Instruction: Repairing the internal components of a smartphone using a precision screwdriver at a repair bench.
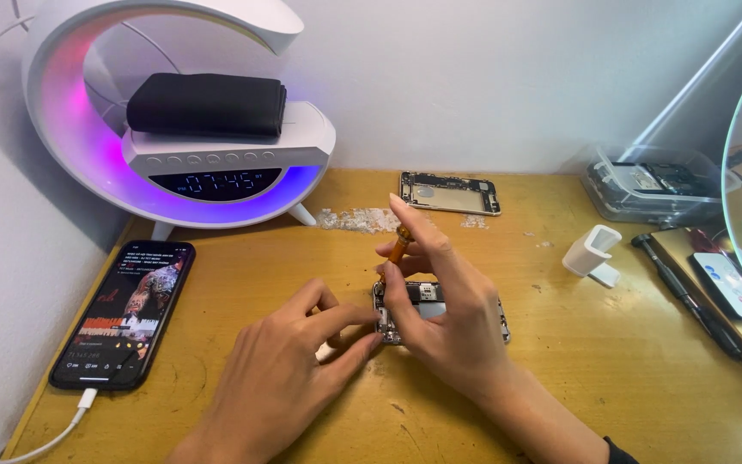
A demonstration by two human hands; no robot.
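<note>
Fingertips of my right hand (444, 314) pinch a slim orange-handled screwdriver (398, 247), held almost upright with its tip down into the opened phone body with bare circuit boards (427, 302) right beneath. I see my left hand (289, 365) closer to that phone's left edge, fingers curled and pressing against it to steady it. The phone's long axis runs left to right across the yellow wooden desk (611, 361), directly under both hands.

Lit smartphone screen (122, 314) left on desk; blue digital clock display (214, 182) in white lamp base.
</note>
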